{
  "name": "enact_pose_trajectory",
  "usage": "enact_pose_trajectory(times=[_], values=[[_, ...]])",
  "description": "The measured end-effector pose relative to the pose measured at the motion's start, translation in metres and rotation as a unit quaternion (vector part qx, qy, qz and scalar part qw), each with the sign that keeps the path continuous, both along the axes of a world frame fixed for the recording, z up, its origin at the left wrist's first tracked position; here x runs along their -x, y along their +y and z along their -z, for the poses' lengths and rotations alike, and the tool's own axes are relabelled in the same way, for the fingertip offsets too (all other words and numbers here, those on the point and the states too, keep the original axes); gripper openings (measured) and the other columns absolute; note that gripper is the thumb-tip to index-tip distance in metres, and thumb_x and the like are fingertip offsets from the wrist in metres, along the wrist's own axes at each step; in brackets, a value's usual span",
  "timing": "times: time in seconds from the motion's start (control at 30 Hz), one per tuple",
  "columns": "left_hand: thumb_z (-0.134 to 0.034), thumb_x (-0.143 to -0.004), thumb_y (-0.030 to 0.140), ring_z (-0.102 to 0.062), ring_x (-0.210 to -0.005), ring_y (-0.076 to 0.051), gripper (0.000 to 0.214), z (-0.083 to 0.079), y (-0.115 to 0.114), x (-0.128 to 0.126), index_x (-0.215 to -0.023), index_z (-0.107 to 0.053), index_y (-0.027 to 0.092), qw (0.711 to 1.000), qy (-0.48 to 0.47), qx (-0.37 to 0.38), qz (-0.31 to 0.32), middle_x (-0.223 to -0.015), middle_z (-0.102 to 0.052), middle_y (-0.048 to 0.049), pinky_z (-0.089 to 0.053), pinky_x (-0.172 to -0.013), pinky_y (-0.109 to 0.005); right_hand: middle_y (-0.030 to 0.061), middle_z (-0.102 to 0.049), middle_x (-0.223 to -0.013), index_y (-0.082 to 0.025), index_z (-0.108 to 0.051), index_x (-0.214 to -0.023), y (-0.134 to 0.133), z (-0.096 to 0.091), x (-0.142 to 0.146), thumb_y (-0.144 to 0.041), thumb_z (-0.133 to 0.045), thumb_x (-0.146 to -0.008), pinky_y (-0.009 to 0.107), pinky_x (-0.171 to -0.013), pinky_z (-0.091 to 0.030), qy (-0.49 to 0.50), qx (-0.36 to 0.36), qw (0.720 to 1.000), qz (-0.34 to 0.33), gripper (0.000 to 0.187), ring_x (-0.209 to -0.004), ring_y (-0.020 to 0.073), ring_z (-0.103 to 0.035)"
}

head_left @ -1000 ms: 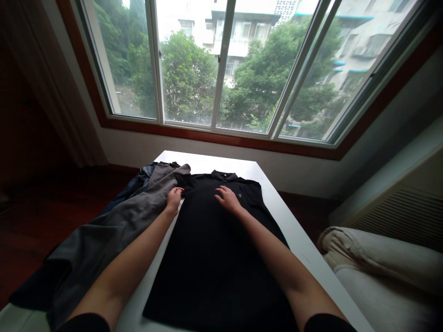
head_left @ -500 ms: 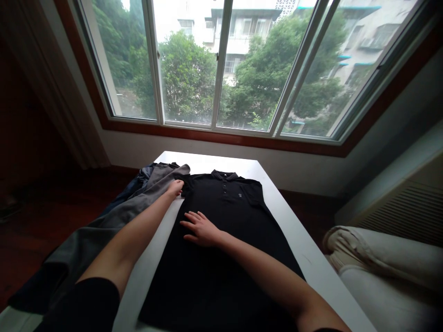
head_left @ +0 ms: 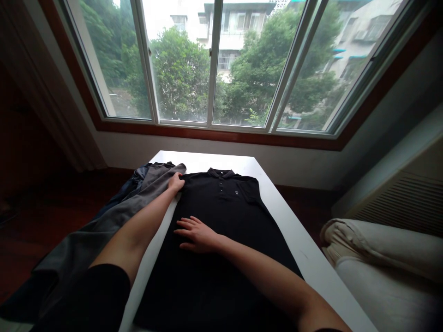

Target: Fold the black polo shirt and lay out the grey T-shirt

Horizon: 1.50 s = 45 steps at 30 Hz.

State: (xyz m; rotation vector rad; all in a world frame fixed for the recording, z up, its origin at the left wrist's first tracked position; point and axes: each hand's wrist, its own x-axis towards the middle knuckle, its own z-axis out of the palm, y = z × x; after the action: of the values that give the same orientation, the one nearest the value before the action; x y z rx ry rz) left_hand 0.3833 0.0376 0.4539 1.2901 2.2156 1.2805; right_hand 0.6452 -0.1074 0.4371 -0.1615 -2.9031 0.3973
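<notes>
A black polo shirt point(head_left: 235, 240) lies spread front up on a white table point(head_left: 308, 251), its collar toward the window. My left hand point(head_left: 176, 182) is closed at the shirt's left sleeve edge near the shoulder; the fingertips are partly hidden against the dark cloth. My right hand point(head_left: 198, 234) lies flat on the left half of the shirt's front, fingers spread, holding nothing. On the shirt's right side, the sleeve lies turned inward across the chest, beside a small light logo.
A pile of grey and dark clothes point(head_left: 134, 210) hangs over the table's left edge, close to my left arm. Beige rolled bedding point(head_left: 377, 244) sits to the right of the table. Beyond the far end are a wall and a wide window point(head_left: 211, 87).
My left hand has shifted slightly up, and the sleeve that stuck out past it now shows less. My right hand stays flat on the shirt. The whole view has shifted a little.
</notes>
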Motion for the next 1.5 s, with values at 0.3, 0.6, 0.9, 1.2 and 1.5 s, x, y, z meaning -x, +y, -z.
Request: enact_pose_trajectory(times=[0.3,0.6,0.9,1.2,1.5], values=[[-0.067,-0.083,0.024,-0.065,-0.114,-0.033,0.044,-0.001,-0.005,-0.010,-0.126,-0.068,0.017,0.998,0.057,-0.015,0.016,-0.122,-0.071,-0.0166,-0.048,-0.099,-0.041,0.0081,-0.039,-0.162,-0.030,-0.053,-0.149,0.002,-0.002,-0.001,-0.052,-0.058,-0.100,0.050,-0.125,-0.019,-0.003,0.009,1.000,0.003,0.054,-0.152,0.0257,-0.031],[-0.067,-0.081,0.016,-0.055,-0.128,-0.028,0.049,0.003,-0.029,-0.069,-0.126,-0.072,0.035,0.943,0.209,-0.002,0.259,-0.131,-0.069,-0.0034,-0.033,-0.116,-0.036,0.0095,-0.045,-0.158,-0.027,-0.057,-0.145,0.007,0.003,0.002,-0.047,-0.062,-0.099,0.050,-0.125,-0.023,0.011,0.017,1.000,0.003,0.051,-0.149,0.0275,-0.037],[-0.053,-0.096,0.037,-0.051,-0.134,-0.032,0.047,0.023,-0.017,-0.090,-0.140,-0.059,0.019,0.945,0.242,0.047,0.216,-0.142,-0.059,-0.0163,-0.034,-0.114,-0.042,0.0096,-0.048,-0.156,-0.027,-0.060,-0.143,0.010,0.008,0.003,-0.044,-0.065,-0.097,0.049,-0.124,-0.026,0.025,0.018,1.000,0.004,0.049,-0.147,0.0279,-0.040],[-0.056,-0.096,0.040,-0.040,-0.145,-0.027,0.048,0.035,-0.022,-0.108,-0.142,-0.058,0.026,0.929,0.259,0.048,0.260,-0.156,-0.048,-0.0076,-0.024,-0.122,-0.038,0.0110,-0.052,-0.152,-0.023,-0.063,-0.139,0.015,0.013,0.007,-0.041,-0.067,-0.096,0.048,-0.122,-0.029,0.047,0.020,0.999,-0.003,0.046,-0.143,0.0280,-0.044],[-0.055,-0.092,0.042,-0.037,-0.145,-0.037,0.054,0.014,0.029,-0.067,-0.140,-0.054,0.015,0.959,0.228,0.106,0.128,-0.153,-0.046,-0.0224,-0.029,-0.117,-0.050,0.0081,-0.050,-0.155,-0.028,-0.061,-0.140,0.010,0.006,0.005,-0.040,-0.067,-0.096,0.048,-0.124,-0.026,0.033,0.046,0.998,0.018,0.045,-0.146,0.0264,-0.041]])
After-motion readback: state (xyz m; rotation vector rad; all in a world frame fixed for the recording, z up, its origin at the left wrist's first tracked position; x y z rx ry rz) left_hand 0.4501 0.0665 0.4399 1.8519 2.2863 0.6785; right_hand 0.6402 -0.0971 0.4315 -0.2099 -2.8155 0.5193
